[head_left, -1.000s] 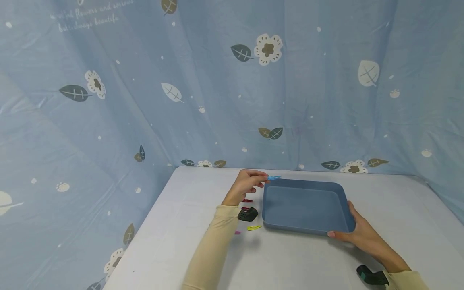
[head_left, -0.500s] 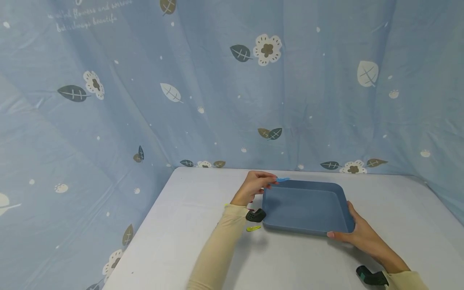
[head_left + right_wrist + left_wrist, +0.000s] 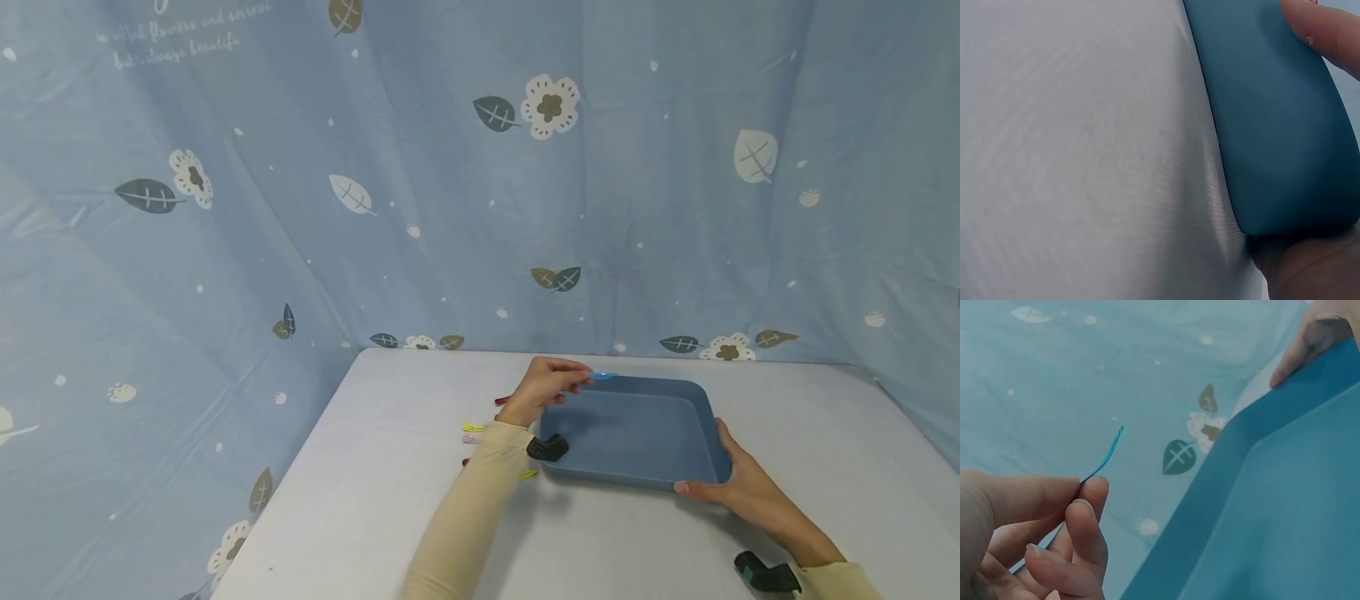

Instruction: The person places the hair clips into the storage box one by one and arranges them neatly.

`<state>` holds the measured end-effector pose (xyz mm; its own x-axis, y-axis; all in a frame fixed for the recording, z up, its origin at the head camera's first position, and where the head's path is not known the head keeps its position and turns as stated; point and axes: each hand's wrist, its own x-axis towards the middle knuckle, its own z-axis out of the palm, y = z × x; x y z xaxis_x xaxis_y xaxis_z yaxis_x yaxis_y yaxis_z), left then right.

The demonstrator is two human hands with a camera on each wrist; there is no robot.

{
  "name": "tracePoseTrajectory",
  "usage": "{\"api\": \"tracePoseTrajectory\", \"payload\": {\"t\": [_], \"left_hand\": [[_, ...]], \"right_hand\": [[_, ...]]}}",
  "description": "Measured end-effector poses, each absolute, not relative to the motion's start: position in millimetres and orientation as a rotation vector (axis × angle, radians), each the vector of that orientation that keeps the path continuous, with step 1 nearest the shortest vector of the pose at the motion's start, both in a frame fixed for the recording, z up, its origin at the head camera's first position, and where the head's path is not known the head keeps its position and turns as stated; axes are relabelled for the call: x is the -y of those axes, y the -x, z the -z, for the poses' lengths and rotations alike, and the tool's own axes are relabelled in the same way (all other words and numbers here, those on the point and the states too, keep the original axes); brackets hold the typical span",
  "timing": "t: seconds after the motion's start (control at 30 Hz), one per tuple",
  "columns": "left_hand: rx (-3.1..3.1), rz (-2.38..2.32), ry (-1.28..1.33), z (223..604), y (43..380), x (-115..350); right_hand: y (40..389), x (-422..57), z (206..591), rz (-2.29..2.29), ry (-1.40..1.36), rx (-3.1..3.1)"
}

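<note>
A slim blue hair clip point(image 3: 603, 376) is pinched between the thumb and index finger of my left hand point(image 3: 546, 390). In the left wrist view the hair clip point(image 3: 1110, 453) points up from the fingertips, seen edge-on. That hand is above the back left part of a blue-grey rectangular tray point(image 3: 637, 429), whose visible inside holds nothing. My right hand point(image 3: 753, 487) grips the tray's front right corner, thumb along the front wall and fingers on the right side. Up close in the right wrist view, the thumb point(image 3: 1329, 31) lies against the tray's outer wall point(image 3: 1279, 131).
Left of the tray, several hair clips lie on the white table point(image 3: 390, 500): a red one point(image 3: 502, 401), a yellow one point(image 3: 473, 427), a pink one point(image 3: 472, 438) and others partly behind the left arm. A blue patterned curtain point(image 3: 450, 167) hangs behind and to the left.
My left hand has moved right with the blue hair clip, over the tray's left side. Hair clips behind the forearm have come into view. The right hand and tray stay in place.
</note>
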<state>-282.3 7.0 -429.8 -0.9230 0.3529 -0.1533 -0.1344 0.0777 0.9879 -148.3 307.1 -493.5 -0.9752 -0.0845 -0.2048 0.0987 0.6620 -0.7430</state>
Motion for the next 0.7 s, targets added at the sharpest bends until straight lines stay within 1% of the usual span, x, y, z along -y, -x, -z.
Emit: {"api": "tracePoseTrajectory", "payload": {"t": [0.27, 0.7], "left_hand": [[-2.009, -1.879, -0.264, 438, 281, -19], [-2.07, -1.887, -0.229, 452, 281, -46]], "right_hand": [[149, -305, 494, 1.21, -0.026, -2.643], [148, -305, 494, 1.225, -0.027, -2.661]]}}
